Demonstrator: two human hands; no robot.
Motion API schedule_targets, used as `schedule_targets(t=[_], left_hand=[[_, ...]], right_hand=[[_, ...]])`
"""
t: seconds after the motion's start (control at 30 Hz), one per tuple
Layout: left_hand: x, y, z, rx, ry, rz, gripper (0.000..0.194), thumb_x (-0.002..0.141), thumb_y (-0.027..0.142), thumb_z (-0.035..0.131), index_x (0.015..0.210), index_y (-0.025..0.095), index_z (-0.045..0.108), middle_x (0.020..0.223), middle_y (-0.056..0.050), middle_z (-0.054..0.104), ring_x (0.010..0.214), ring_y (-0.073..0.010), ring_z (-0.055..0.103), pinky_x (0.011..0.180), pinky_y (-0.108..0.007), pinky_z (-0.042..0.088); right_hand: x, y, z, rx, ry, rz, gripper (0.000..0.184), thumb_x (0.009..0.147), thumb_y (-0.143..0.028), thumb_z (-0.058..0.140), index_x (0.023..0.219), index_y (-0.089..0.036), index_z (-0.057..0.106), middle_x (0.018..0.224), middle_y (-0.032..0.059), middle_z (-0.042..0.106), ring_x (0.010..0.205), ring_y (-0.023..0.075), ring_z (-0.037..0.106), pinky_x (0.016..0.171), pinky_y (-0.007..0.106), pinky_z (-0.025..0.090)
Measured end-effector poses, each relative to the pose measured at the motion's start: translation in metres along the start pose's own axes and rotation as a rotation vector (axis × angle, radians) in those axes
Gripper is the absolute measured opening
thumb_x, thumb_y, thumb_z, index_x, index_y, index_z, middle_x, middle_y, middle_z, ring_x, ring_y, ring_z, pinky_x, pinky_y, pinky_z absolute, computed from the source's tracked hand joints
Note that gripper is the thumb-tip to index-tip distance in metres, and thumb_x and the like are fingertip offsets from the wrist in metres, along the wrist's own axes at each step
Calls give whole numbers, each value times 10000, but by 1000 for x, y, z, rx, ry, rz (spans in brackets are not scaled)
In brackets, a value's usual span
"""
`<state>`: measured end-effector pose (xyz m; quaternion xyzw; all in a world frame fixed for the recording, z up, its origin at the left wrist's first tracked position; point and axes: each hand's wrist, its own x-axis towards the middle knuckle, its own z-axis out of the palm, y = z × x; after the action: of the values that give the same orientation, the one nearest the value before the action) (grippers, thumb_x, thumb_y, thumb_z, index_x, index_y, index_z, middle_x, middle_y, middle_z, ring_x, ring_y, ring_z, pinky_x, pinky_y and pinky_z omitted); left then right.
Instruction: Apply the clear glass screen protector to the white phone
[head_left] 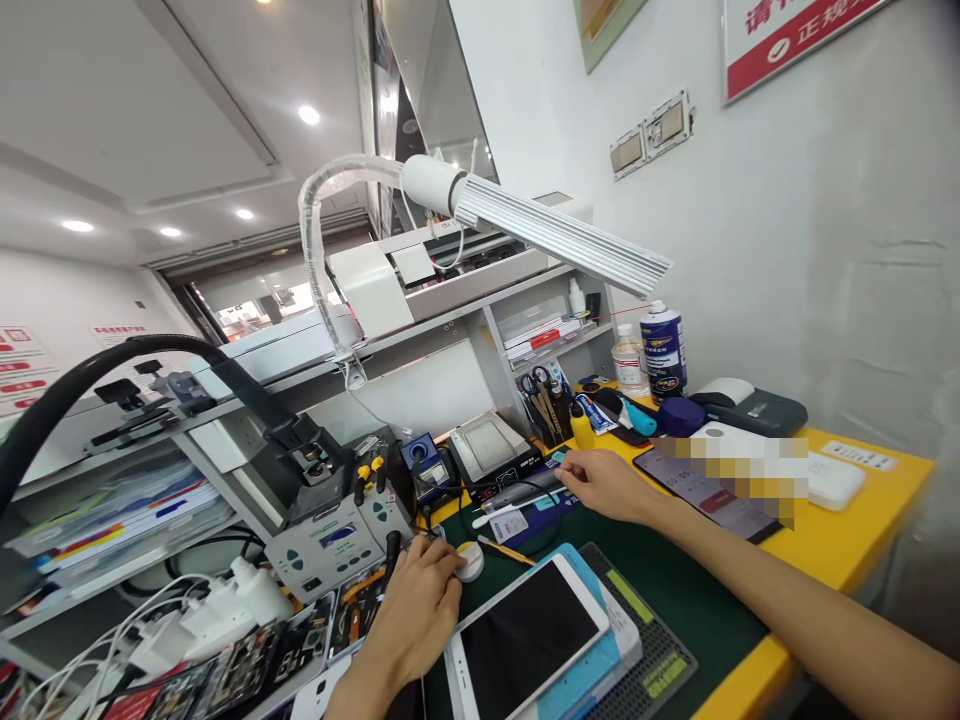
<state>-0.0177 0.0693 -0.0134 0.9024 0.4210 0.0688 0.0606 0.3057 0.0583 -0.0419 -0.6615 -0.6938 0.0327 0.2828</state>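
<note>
My left hand (418, 610) rests on the green mat (675, 590), fingers curled against a small round white container (471, 562). My right hand (604, 483) reaches across the bench with its fingers pinched near a grey pen-like tool (517, 492) and a small blue card; what it grips is too small to make out. A white tablet (529, 635) with a dark screen lies face up on a blue pad (600, 665) between my arms. A white-handled tool (514, 510) and a brown-handled one (504, 550) lie beside the round container.
A soldering station (337, 535), small blue unit (427, 472) and heating plate (489, 448) line the back. A flexible lamp (562, 235) hangs overhead. Blue spray can (663, 350), bottles, tool holder (547, 405), dark phone (705, 492) and white devices sit on the yellow bench (862, 540). Cables and parts trays lie left.
</note>
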Motion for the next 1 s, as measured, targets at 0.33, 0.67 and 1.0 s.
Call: schedule_targets(t=[0.33,0.67,1.0], left_hand=[[3,-2,1,6,4,-7,415,929,129,360,1089,179,739,1146,-87,700,1103,-278,557,1013,-446,418],[11,-8,3,-7,46,-4,426,911,123,368,1097,184,747,1134,-95,692,1100,-277,564,990,-425,434],[17,-1,1,30,50,-7,391,923,97,390,1024,197,754,1062,-81,711,1047,-255,605,952,-414,467]], right_hand=[[0,-4,-4,14,5,5,209,1021,-359,615,1093,-176,687,1063,49,721,859,181,701,781,368,602],[-1,-3,-6,11,-4,8,207,1023,-359,613,1081,-175,690,1050,46,723,850,178,702,775,363,603],[-2,-5,-8,17,-9,4,206,1024,-357,611,1086,-176,689,1055,48,724,853,177,703,781,366,603]])
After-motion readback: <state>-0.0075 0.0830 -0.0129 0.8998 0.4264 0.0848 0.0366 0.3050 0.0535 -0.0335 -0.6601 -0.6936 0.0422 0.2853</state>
